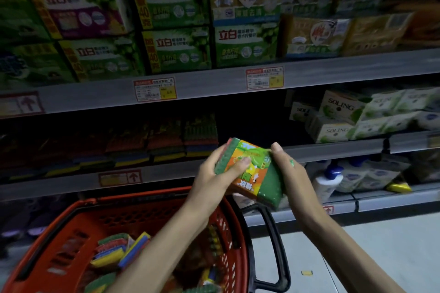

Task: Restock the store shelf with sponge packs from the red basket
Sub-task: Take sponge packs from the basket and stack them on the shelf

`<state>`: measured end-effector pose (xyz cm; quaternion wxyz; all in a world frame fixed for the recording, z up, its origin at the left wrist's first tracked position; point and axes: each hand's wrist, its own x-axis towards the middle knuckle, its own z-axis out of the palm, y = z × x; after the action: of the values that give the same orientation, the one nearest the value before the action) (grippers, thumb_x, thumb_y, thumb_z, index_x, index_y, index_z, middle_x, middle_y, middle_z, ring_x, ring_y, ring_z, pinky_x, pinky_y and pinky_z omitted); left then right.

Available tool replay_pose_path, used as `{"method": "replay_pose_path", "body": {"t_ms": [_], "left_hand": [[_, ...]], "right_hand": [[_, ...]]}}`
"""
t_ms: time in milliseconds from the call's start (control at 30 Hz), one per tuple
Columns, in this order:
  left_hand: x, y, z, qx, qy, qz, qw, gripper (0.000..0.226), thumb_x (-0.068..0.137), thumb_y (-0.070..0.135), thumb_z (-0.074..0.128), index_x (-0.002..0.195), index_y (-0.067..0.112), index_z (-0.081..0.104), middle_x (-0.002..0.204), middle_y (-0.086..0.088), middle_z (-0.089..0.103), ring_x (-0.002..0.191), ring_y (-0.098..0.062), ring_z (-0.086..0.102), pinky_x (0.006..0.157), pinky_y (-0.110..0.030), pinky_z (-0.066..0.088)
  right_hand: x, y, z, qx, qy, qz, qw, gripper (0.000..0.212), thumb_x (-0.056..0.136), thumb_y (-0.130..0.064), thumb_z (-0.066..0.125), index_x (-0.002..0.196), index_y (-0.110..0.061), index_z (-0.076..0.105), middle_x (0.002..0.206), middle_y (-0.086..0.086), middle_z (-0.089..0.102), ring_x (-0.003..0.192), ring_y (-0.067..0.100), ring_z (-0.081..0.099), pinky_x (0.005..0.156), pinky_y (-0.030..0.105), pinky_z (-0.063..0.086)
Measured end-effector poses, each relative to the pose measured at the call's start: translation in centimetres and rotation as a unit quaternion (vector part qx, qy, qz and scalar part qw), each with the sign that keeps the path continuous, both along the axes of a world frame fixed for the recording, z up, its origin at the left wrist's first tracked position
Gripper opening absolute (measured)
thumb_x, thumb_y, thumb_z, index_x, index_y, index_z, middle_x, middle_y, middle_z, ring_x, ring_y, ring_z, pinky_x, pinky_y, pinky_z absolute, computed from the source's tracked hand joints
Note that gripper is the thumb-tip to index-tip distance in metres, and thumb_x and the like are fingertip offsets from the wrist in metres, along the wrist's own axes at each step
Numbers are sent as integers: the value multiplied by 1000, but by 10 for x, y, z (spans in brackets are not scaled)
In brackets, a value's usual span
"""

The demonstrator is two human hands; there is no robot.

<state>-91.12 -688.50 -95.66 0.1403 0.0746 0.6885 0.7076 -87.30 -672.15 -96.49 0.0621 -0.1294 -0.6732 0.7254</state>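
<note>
- Store shelf (71,183) across the middle of the frame, rather dark. Already holding a row of sponge packs (166,143) at centre left, side by side, with dark free room just right of the row.
- Red basket (59,219) at lower left, not emptied: several loose packs (119,250) lying inside, so more left to restock.
- Held pack (252,173) at the centre of the frame, above the basket rim and in front of the shelf, not yet placed.
- Left hand (214,178) gripping its left side, thumb across the label.
- Right hand (292,173) curled round its right edge.
- Judged partly done, probably near the middle.
</note>
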Motion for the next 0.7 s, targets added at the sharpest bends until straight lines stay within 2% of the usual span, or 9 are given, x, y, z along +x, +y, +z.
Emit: {"method": "replay_pose_path", "body": {"t_ms": [67, 100, 167, 233, 333, 433, 567, 633, 700], "left_hand": [[-12, 1, 4, -13, 23, 37, 999, 52, 81, 27, 86, 127, 26, 62, 115, 0, 76, 98, -9, 75, 79, -19, 58], [-17, 4, 4, -30, 38, 57, 997, 55, 77, 32, 90, 123, 27, 62, 115, -1, 74, 98, -10, 74, 80, -21, 59], [-25, 11, 4, -54, 49, 105, 992, 61, 63, 54, 94, 113, 38, 62, 121, -3, 69, 102, -14, 72, 89, -33, 61], [-28, 18, 5, -43, 45, 141, 988, 67, 52, 71, 90, 106, 45, 60, 125, -4, 66, 106, -18, 71, 93, -45, 60], [-29, 26, 4, -23, 43, 164, 985, 78, 51, 76, 87, 117, 46, 58, 130, 1, 64, 114, -15, 68, 98, -47, 57], [-12, 28, 0, -43, 73, 175, 981, 75, 67, 64, 84, 131, 41, 54, 136, 14, 52, 125, -3, 55, 104, -37, 52], [18, 29, -20, -73, 123, 166, 976, 44, 90, 36, 76, 130, 40, 57, 131, 20, 47, 125, 2, 51, 102, -29, 51], [24, 33, -27, -88, 127, 144, 977, 37, 95, 30, 71, 130, 38, 61, 127, 23, 51, 121, 4, 54, 102, -27, 52], [24, 36, -32, -78, 113, 136, 981, 37, 98, 25, 67, 133, 37, 60, 128, 25, 55, 121, 0, 58, 100, -28, 54]], "right_hand": [[1, 3, 5, -60, -6, 12, 998, 35, 99, -43, 59, 115, -14, 69, 106, 8, 77, 94, 19, 75, 67, 24, 57], [2, 6, 7, -73, -2, 14, 997, 35, 93, -42, 61, 116, -16, 69, 106, 4, 77, 96, 17, 74, 66, 19, 55], [2, 12, 6, -85, 21, 23, 996, 36, 86, -36, 65, 118, -20, 71, 110, 1, 77, 99, 14, 73, 69, 17, 54], [4, 15, 7, -94, 36, 9, 995, 32, 90, -22, 71, 121, -19, 70, 110, 4, 77, 96, 13, 75, 69, 18, 56], [5, 14, 6, -129, 38, -27, 991, 29, 92, -15, 69, 121, -17, 68, 105, 10, 78, 90, 20, 77, 70, 23, 60], [1, 14, 1, -187, 32, -72, 979, 28, 93, -14, 70, 119, -12, 61, 105, 17, 78, 87, 26, 78, 70, 30, 63], [-13, 8, -8, -208, 27, -128, 969, 23, 93, -17, 72, 110, -13, 57, 106, 26, 74, 88, 33, 75, 78, 40, 63], [-19, 3, -13, -198, 34, -144, 969, 24, 93, -18, 73, 111, -10, 58, 108, 28, 73, 93, 35, 75, 78, 37, 63], [-24, 0, -18, -169, 49, -156, 972, 25, 94, -21, 73, 111, -9, 60, 106, 23, 74, 93, 32, 76, 76, 33, 63]]}}
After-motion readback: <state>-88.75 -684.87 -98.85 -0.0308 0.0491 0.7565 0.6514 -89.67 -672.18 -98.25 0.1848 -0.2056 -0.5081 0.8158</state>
